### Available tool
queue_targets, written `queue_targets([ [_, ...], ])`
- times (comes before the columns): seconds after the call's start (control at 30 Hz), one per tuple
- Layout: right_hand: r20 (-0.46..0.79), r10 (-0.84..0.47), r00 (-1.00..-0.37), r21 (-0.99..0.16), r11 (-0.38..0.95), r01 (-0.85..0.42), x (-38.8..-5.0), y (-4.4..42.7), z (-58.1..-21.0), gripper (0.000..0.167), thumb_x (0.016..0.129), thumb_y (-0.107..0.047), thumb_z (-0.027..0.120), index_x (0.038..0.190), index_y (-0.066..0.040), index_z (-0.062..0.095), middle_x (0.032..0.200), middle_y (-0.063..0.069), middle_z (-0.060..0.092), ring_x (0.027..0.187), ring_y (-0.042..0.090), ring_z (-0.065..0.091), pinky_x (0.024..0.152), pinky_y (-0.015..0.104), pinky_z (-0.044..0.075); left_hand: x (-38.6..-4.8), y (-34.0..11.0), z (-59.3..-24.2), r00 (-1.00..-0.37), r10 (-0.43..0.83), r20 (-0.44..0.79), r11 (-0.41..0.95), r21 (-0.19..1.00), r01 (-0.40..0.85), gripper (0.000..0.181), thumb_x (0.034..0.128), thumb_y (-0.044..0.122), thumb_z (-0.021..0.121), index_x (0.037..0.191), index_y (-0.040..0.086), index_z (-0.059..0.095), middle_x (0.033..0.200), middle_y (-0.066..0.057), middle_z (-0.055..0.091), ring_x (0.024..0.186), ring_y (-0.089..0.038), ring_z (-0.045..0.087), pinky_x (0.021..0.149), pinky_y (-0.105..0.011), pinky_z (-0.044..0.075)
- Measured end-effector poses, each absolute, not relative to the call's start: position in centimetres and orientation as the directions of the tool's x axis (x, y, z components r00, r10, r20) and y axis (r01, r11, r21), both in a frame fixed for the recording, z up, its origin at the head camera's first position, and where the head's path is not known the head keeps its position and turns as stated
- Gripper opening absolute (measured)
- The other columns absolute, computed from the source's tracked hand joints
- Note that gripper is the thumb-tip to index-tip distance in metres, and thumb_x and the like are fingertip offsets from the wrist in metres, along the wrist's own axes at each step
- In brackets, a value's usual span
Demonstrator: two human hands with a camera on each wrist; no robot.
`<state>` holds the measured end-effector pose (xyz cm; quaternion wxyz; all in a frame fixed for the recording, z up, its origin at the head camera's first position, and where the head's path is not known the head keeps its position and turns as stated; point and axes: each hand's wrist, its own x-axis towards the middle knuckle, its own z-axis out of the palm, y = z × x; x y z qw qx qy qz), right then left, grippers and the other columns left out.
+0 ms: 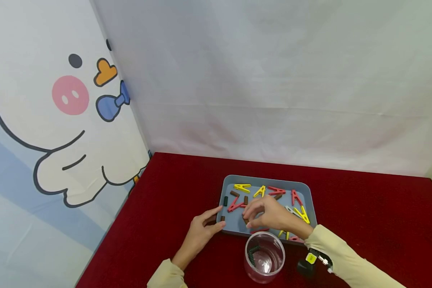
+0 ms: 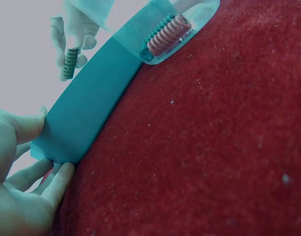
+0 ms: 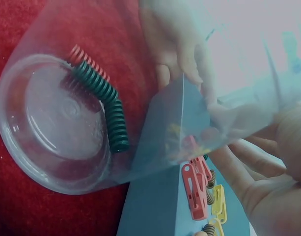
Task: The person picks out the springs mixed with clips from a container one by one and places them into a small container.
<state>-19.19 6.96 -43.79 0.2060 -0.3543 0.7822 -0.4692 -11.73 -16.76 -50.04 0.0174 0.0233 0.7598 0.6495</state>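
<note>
My right hand (image 1: 270, 214) pinches a small brown coil spring (image 1: 246, 221) between thumb and fingertips, low over the grey-blue tray (image 1: 234, 229). This spring (image 2: 70, 63) also shows in the left wrist view. My left hand (image 1: 199, 232) holds the tray's near left corner, its thumb at the rim and fingertips low on the wall in the left wrist view. Nearer to me than the tray stands a clear round jar (image 1: 264, 276). Inside it lie dark green springs (image 3: 116, 125) and a reddish spring (image 3: 89, 61).
The tray bears red clips (image 1: 235, 205), yellow clips (image 1: 242, 187), a pale grey clip (image 1: 291, 210), several brown springs (image 1: 235, 193) and a dark green spring (image 1: 225, 201). Red cloth (image 1: 367, 216) covers the table. A white curtain (image 1: 273, 80) hangs behind, with a printed cartoon curtain (image 1: 104, 160) to the left.
</note>
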Motion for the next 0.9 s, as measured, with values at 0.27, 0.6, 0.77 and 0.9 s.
queue_targets([
  [0.27,0.033,-0.741,-0.671,-0.894,0.279,-0.351,-18.6,7.4,-43.2,0.018,0.076,-0.008,0.079,0.091,0.000,0.074,0.102,0.009,0.066,0.081,0.018,0.065,0.069,0.031,0.054,-11.6,-17.0,-50.0,-0.998,0.058,0.005,0.154,0.988,0.014,0.050,0.0871,0.017,0.070,0.134,0.010,0.055,0.133,-0.013,0.053,0.113,-0.028,0.055,0.082,-0.027,0.049],
  [0.6,0.086,-0.731,-0.677,-0.913,0.213,-0.347,-17.9,8.1,-42.7,0.013,0.077,-0.007,0.078,0.090,-0.005,0.075,0.101,0.012,0.066,0.079,0.019,0.065,0.068,0.035,0.055,-11.4,-17.2,-49.8,-0.998,0.067,-0.017,0.161,0.987,-0.006,0.051,0.0868,0.018,0.070,0.134,0.010,0.055,0.135,-0.013,0.051,0.115,-0.029,0.054,0.082,-0.028,0.049],
  [0.77,0.103,-0.724,-0.682,-0.929,0.175,-0.326,-17.5,8.4,-42.5,0.012,0.077,-0.005,0.077,0.089,-0.004,0.074,0.100,0.011,0.066,0.081,0.021,0.065,0.067,0.038,0.054,-10.9,-17.1,-47.9,-0.996,0.086,-0.014,0.153,0.988,-0.001,0.049,0.0875,0.012,0.069,0.134,0.004,0.054,0.135,-0.018,0.050,0.116,-0.035,0.052,0.083,-0.029,0.049],
  [0.9,0.109,-0.710,-0.695,-0.924,0.185,-0.334,-17.2,8.7,-42.3,0.012,0.077,-0.005,0.077,0.089,-0.006,0.074,0.101,0.011,0.066,0.082,0.021,0.064,0.068,0.038,0.054,-10.3,-17.0,-46.5,-0.995,0.098,-0.005,0.170,0.985,0.012,0.048,0.0880,0.011,0.068,0.133,0.001,0.053,0.135,-0.019,0.050,0.116,-0.037,0.052,0.084,-0.030,0.049],
])
